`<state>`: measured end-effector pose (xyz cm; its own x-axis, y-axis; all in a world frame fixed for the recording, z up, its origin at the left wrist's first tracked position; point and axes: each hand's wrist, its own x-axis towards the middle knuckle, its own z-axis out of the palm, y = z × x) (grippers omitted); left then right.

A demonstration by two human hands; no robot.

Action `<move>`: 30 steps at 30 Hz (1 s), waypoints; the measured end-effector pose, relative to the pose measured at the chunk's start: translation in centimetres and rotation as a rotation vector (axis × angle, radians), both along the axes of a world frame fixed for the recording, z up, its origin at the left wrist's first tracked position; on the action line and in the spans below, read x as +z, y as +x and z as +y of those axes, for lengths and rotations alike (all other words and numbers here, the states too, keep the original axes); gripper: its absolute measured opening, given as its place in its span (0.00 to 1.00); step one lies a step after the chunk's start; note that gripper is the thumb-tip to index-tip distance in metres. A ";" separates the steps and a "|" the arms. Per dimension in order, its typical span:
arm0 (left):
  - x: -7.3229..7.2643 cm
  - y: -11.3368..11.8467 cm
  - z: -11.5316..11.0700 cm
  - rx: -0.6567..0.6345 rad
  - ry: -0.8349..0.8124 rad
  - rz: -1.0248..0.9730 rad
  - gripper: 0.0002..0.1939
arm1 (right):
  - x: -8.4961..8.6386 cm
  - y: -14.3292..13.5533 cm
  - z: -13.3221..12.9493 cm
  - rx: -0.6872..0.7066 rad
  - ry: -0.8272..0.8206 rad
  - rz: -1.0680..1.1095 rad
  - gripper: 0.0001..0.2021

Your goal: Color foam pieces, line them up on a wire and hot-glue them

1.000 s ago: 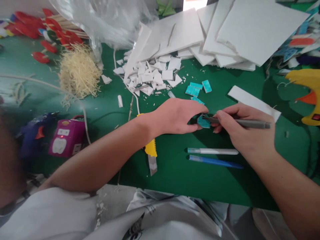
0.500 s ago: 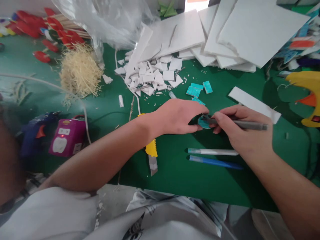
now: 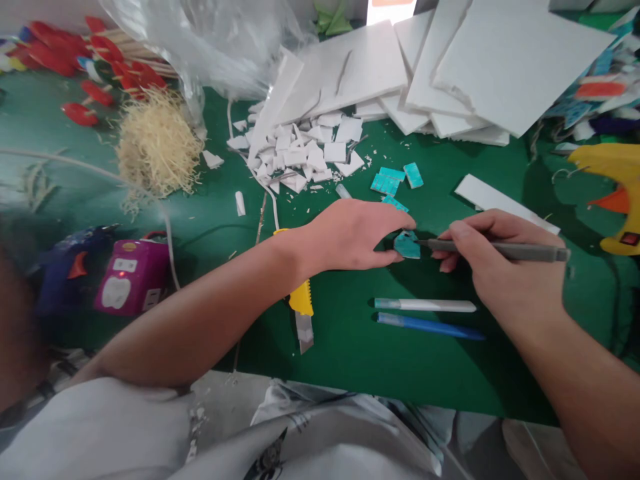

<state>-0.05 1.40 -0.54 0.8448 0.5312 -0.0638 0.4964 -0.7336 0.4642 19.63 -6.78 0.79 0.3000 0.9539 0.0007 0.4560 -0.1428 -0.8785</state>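
Between thumb and fingers, my left hand (image 3: 357, 233) holds a small teal piece of foam board (image 3: 407, 245) just above the green table. My right hand (image 3: 493, 250) grips a grey pen (image 3: 525, 252), its tip pointing left at the teal piece, close to its right edge. Several teal-coloured pieces (image 3: 387, 180) lie beyond my left hand. Below the hands rest a white pen (image 3: 427, 305) and a blue pen (image 3: 430, 327). Partly under my left wrist lies a yellow box cutter (image 3: 301, 298) with its blade out.
White foam scraps (image 3: 305, 150) and stacked foam sheets (image 3: 475, 60) fill the back. A white strip (image 3: 505, 203) lies beyond my right hand, a yellow glue gun (image 3: 607, 180) at far right. Left are a purple power socket (image 3: 133, 277), straw-like shreds (image 3: 160, 147) and a white cable.
My right hand and the grey pen have moved right, drawing the tip back from the middle of the teal piece. More of that piece now shows. My left hand stays about where it was.
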 end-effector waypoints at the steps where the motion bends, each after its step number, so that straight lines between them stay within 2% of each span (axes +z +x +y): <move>1: 0.0 0.0 0.0 0.000 0.001 -0.001 0.18 | 0.0 0.1 -0.1 -0.011 -0.008 0.007 0.08; 6: 0.2 0.0 0.0 -0.008 -0.006 0.010 0.17 | -0.1 0.2 -0.1 -0.016 -0.003 -0.006 0.06; 12: 0.2 0.0 0.0 -0.003 -0.003 0.017 0.18 | -0.1 0.4 -0.2 0.005 -0.011 -0.028 0.08; 19: 0.1 -0.1 0.0 -0.003 0.001 0.032 0.20 | -0.1 0.4 -0.3 -0.062 -0.047 -0.027 0.07; 30: 0.3 -0.1 0.0 -0.005 -0.013 0.041 0.21 | -0.1 0.5 -0.4 -0.035 -0.049 -0.013 0.08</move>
<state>-0.14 1.43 -0.27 0.8440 0.5259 -0.1052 0.5115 -0.7302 0.4529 20.15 -7.21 0.73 0.3332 0.9419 -0.0413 0.4616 -0.2012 -0.8640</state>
